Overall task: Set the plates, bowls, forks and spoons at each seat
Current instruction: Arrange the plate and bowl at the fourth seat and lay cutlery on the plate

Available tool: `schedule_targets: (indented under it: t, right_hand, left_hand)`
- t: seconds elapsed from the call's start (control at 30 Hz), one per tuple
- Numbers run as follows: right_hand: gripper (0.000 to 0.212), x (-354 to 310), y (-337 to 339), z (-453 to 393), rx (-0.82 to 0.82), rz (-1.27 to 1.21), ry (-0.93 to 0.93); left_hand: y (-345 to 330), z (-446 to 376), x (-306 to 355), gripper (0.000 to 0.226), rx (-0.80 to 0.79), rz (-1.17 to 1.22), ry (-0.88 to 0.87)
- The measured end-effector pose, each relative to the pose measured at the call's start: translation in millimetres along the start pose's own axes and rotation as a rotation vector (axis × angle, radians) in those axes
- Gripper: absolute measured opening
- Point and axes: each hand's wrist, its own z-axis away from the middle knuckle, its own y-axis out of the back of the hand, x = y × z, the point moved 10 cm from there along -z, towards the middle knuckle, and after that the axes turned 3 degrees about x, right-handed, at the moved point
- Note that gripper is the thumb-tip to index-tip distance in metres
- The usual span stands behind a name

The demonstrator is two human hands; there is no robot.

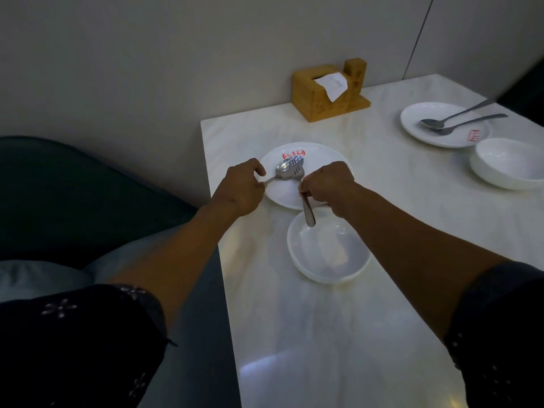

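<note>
A white plate (321,156) with a red mark lies near the table's left edge. Over it, my left hand (240,188) pinches the handle of a spoon (283,169), and my right hand (326,184) grips the handle of a fork (307,212). The fork's tines cross the spoon's bowl above the plate. An empty white bowl (328,253) sits just in front of the plate, under the fork's handle end. At the far right, a second plate (412,122) carries two pieces of cutlery (459,119), with a second bowl (507,163) beside it.
A wooden tissue holder (326,89) stands at the back of the white marble table (323,334), against the wall. A dark green seat (73,187) runs along the table's left side.
</note>
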Motion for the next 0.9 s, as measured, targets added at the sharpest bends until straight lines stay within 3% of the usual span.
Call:
schedule_targets:
  t: [0.1, 0.17, 0.33, 0.53, 0.73, 0.9]
  right_hand:
    - [0.026, -2, 1, 3, -0.023, -0.027, 0.000]
    - [0.024, -2, 2, 4, -0.040, -0.066, -0.023]
    - [0.016, -5, 6, 9, -0.037, -0.125, -0.073]
    - [0.012, 1, 14, 10, 0.015, -0.159, -0.102]
    - [0.014, 2, 14, 12, 0.028, -0.151, -0.096]
    - [0.028, 2, 15, 15, 0.029, -0.096, -0.057]
  left_hand:
    - [19, 10, 25, 0.024, 0.214, -0.111, -0.115]
    - [25, 17, 44, 0.017, 0.277, -0.021, -0.159]
    - [-8, 15, 51, 0.004, -0.049, 0.231, 0.061]
    - [-31, 30, 43, 0.009, -0.323, 0.610, 0.306]
    - [-41, 39, 39, 0.022, -0.400, 0.849, 0.446]
    - [-32, 34, 20, 0.021, -0.335, 0.807, 0.475]
